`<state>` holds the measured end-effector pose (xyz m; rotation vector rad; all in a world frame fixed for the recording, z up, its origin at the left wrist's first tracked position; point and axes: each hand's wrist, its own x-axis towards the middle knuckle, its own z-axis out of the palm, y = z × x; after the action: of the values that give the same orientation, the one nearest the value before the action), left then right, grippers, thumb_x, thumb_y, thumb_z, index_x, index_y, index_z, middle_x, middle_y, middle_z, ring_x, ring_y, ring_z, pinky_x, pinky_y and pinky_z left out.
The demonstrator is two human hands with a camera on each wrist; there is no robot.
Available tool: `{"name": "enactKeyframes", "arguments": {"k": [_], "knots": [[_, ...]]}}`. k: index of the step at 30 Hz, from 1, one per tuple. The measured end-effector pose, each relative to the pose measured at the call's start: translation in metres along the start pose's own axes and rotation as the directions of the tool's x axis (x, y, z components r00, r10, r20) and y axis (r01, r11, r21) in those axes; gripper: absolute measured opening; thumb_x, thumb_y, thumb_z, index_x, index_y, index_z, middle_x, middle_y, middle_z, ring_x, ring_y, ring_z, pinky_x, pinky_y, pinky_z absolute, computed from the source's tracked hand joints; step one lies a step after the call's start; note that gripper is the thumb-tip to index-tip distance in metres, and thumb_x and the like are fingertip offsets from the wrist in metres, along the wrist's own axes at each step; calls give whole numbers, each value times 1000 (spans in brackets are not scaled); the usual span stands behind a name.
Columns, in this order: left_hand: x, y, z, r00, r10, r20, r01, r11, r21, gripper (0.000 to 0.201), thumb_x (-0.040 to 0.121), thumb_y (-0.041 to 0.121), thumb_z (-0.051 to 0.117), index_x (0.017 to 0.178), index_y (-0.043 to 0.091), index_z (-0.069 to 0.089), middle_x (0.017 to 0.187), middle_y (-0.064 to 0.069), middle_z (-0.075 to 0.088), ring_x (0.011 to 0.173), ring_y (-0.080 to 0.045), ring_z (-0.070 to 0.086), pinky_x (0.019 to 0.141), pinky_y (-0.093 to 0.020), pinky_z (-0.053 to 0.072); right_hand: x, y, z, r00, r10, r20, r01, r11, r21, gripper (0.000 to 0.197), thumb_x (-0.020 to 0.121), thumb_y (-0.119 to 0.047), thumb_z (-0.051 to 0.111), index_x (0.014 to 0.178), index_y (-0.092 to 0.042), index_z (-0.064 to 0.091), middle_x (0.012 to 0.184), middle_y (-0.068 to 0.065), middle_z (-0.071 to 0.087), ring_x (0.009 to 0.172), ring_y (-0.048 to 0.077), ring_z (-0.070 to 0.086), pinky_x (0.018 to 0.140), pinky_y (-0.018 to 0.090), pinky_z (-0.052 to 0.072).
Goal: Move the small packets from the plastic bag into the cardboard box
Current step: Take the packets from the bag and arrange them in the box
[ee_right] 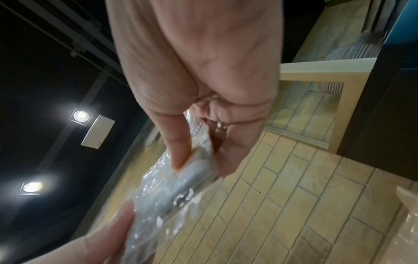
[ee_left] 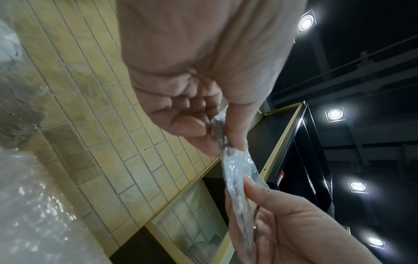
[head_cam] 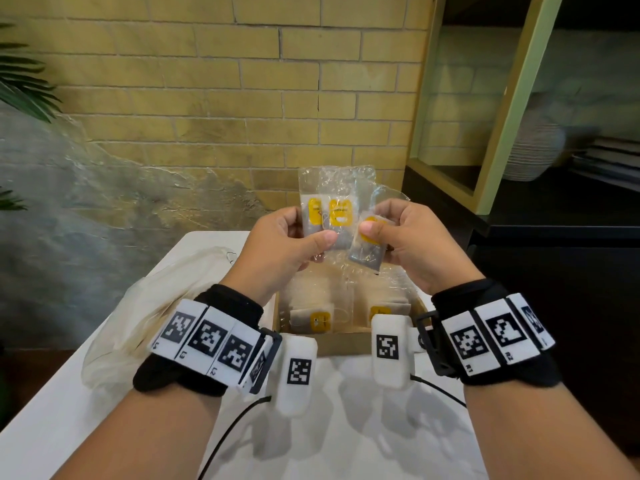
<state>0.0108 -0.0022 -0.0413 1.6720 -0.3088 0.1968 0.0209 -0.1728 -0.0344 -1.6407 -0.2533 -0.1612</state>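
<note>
I hold a clear plastic bag (head_cam: 337,183) up above the open cardboard box (head_cam: 341,342). Through the bag show small packets with yellow labels (head_cam: 338,212). My left hand (head_cam: 294,242) pinches the bag (ee_left: 237,166) and the packets in it between thumb and fingers. My right hand (head_cam: 394,233) pinches one tilted packet (head_cam: 367,249) near its yellow label, still within the plastic (ee_right: 181,189). Inside the box lie several packets (head_cam: 317,320), partly hidden behind my wrists.
The box stands on a white table (head_cam: 363,427). A crumpled larger plastic bag (head_cam: 145,313) lies to the left of it. A brick wall (head_cam: 207,98) rises behind, a dark shelf unit (head_cam: 519,168) stands at the right, and plant leaves (head_cam: 24,88) reach in at far left.
</note>
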Motion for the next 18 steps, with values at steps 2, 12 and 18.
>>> {"name": "enactKeyframes", "arguments": {"k": [2, 12, 18], "knots": [[1, 1, -1, 1000, -10, 6, 10, 1000, 11, 10, 85, 16, 65, 95, 15, 64, 74, 3, 66, 52, 0, 59, 48, -11, 44, 0, -1, -2, 1000, 0, -4, 0, 1000, -19, 9, 87, -4, 60, 89, -11, 55, 83, 2, 60, 71, 12, 62, 65, 26, 55], [5, 7, -13, 997, -53, -52, 53, 999, -12, 26, 99, 13, 40, 95, 31, 59, 92, 5, 65, 67, -6, 58, 59, -18, 45, -7, -2, -19, 999, -46, 7, 46, 929, -367, 9, 84, -15, 67, 80, -20, 60, 80, 2, 61, 73, 14, 57, 72, 34, 50], [5, 10, -18, 998, -26, -63, 28, 999, 32, 25, 99, 13, 40, 93, 29, 59, 94, 3, 64, 56, 3, 58, 56, -14, 44, -10, -1, -12, 951, 105, 293, 241, 347, -906, 9, 88, -11, 54, 87, -16, 61, 90, -1, 58, 89, 20, 56, 77, 29, 43]]}}
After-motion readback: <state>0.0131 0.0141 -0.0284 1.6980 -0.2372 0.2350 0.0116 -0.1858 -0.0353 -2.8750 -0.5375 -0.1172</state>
